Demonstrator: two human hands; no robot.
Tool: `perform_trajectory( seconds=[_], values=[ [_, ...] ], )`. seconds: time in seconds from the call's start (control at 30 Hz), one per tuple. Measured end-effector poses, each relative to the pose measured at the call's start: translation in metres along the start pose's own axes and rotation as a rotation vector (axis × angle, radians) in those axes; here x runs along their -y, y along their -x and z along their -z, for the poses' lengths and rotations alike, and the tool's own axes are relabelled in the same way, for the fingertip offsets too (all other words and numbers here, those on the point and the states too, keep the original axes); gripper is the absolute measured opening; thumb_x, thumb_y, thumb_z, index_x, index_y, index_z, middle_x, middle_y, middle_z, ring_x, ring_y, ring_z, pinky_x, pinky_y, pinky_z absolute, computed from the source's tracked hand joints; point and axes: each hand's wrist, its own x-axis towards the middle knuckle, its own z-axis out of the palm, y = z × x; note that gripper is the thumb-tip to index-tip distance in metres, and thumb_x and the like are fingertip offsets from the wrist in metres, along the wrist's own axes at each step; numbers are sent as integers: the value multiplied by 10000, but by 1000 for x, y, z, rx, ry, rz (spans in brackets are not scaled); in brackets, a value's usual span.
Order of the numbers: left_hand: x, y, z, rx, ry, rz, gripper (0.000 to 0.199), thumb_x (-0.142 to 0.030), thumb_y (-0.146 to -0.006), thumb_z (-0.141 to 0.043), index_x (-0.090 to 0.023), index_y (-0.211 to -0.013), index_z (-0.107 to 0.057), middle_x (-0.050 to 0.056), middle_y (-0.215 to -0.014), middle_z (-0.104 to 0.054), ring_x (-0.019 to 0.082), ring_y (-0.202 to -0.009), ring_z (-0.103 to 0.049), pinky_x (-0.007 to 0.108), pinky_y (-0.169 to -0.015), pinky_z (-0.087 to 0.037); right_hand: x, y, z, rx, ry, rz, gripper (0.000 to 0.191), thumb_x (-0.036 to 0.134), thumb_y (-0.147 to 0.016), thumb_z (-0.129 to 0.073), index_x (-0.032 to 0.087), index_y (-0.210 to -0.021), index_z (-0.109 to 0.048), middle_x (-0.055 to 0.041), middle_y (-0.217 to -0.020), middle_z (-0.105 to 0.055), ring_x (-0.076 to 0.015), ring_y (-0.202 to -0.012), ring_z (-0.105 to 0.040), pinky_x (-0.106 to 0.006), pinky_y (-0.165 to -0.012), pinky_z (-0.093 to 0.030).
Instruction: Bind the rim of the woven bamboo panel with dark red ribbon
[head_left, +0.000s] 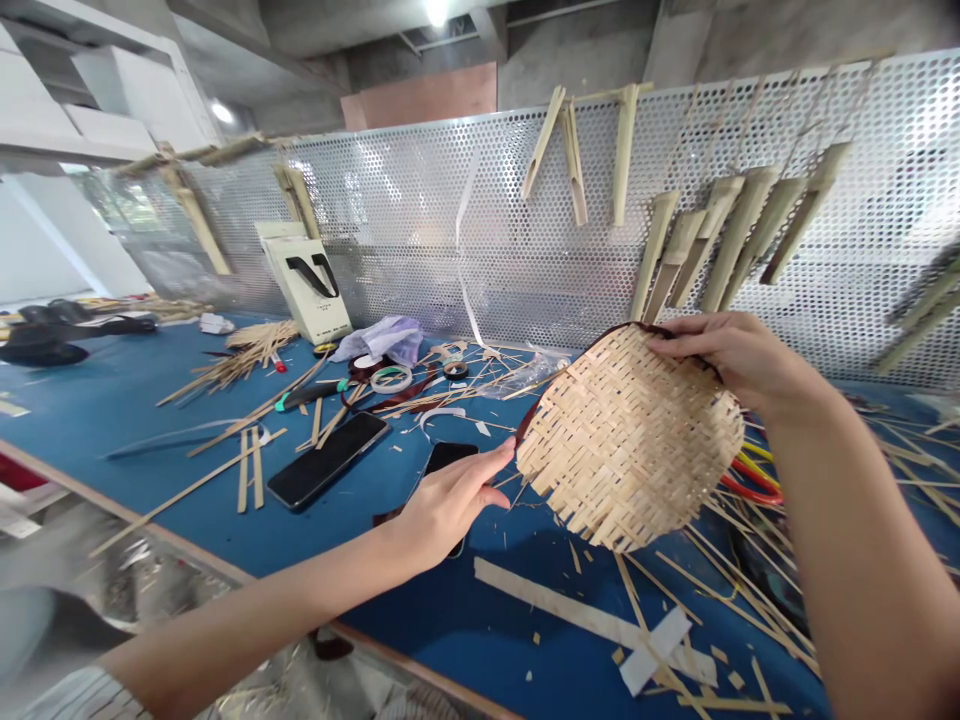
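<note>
A round panel of woven bamboo strips is held up above the blue table, tilted towards me. Dark brown ribbon edging runs along its upper and left rim; the lower edge shows bare strip ends. My right hand pinches the panel at its upper right rim, thumb in front. My left hand has its fingers stretched out, with the fingertips against the ribbon at the panel's left edge and the thumb apart below. Behind that hand lies a phone, partly covered.
Another phone lies left of my left hand, near a green-and-black cutter and tape rolls. Loose bamboo strips litter the blue table. At the back stands a perforated metal screen with hanging bamboo pieces.
</note>
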Motion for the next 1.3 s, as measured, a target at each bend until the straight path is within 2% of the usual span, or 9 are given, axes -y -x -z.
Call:
perform_trajectory(
  seconds=[0.13,0.27,0.47,0.7,0.87,1.0,1.13,1.3],
  values=[
    [3,-4,-1,-102,-93,35,444,-116,-842,-572,-213,-1264,-473,69,-1100,-675,155,-878,-690,265,-818,-579,3,1,-2,-64,-73,-46,300,257,-512,-830,179,-780,-721,-65,-797,-651,-207,-743,-575,-297,-624,-436],
    [8,-8,-4,-179,-203,-12,431,-126,-802,-629,-207,-1209,-515,58,-1063,-692,165,-897,-686,264,-815,-582,5,0,-2,-56,-92,-80,274,235,-517,-829,156,-755,-717,-67,-793,-649,-177,-700,-569,-259,-587,-435],
    [16,-5,-5,-165,-249,-49,402,-87,-808,-612,-182,-1191,-533,56,-1060,-691,149,-903,-681,265,-852,-569,3,-2,0,-59,-93,-126,256,209,-536,-817,155,-767,-720,-65,-801,-654,-166,-696,-578,-246,-593,-439],
    [25,-14,10,-173,-304,-96,367,-65,-810,-596,-161,-1163,-558,47,-1051,-697,127,-898,-680,219,-860,-559,1,-3,5,-49,-51,-171,307,237,-453,-829,153,-729,-724,-58,-725,-641,-164,-625,-567,-243,-521,-430],
    [19,-11,7,-117,-273,-113,419,-35,-816,-573,-164,-1212,-524,38,-1075,-687,108,-939,-663,196,-891,-541,-3,-8,4,-61,-42,-186,366,263,-431,-839,156,-762,-726,-78,-801,-654,-197,-687,-583,-261,-543,-442],
    [10,-5,-2,-22,-225,-186,514,-7,-835,-522,-144,-1318,-411,85,-1180,-632,148,-1074,-606,266,-931,-536,-5,-8,2,-17,-47,-180,300,269,-478,-827,192,-750,-729,-83,-858,-659,-230,-773,-583,-292,-601,-457],
    [6,-3,-6,20,-226,-206,552,-5,-851,-492,-139,-1365,-338,106,-1242,-587,171,-1152,-553,307,-966,-518,-7,-8,2,20,-44,-138,197,290,-522,-822,252,-689,-725,-58,-808,-656,-216,-726,-561,-312,-603,-436],
    [0,-5,-3,94,-229,-223,581,-28,-864,-484,-110,-1397,-266,154,-1264,-559,205,-1196,-513,312,-956,-522,-7,-7,2,14,-31,-118,200,292,-539,-823,252,-709,-726,-62,-812,-650,-205,-721,-554,-305,-591,-408]
  ],
)
